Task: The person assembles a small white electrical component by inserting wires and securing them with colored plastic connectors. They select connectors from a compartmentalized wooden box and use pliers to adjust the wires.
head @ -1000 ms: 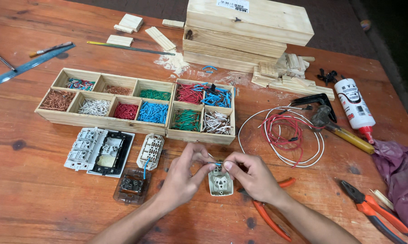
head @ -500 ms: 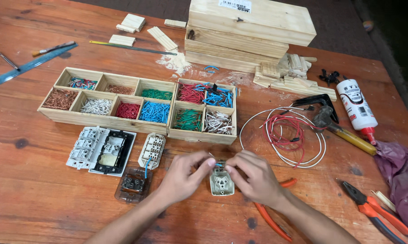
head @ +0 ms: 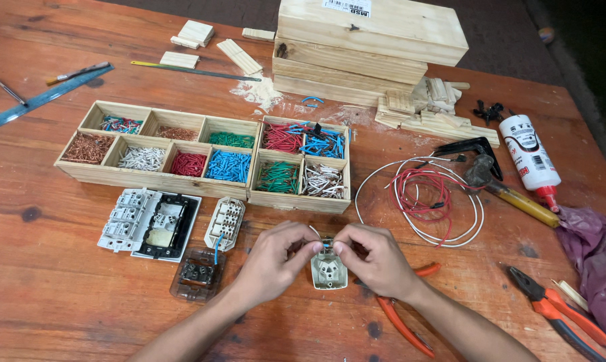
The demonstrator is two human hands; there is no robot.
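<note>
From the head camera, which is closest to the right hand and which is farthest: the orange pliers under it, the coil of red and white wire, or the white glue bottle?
Starting from the right hand:
1. Orange pliers, just below and partly under the hand.
2. Coil of red and white wire, up and to the right on the table.
3. White glue bottle, far right, past the coil.

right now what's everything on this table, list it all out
socket module: 1, white, front centre, between both hands
compartment trays: 2, pale wood, centre, holding sorted wire bits
switch parts: 4, white, black, clear, left of hands
wire coil: 1, white and red, right of centre
pliers: 2, orange handles, front right
glue bottle: 1, white, right
hammer: 1, yellow handle, right
wooden boxes: stacked, pale, back
cloth: 1, purple, right edge
ruler: 1, blue-grey, back left
left hand: on socket module
right hand: on socket module
</note>
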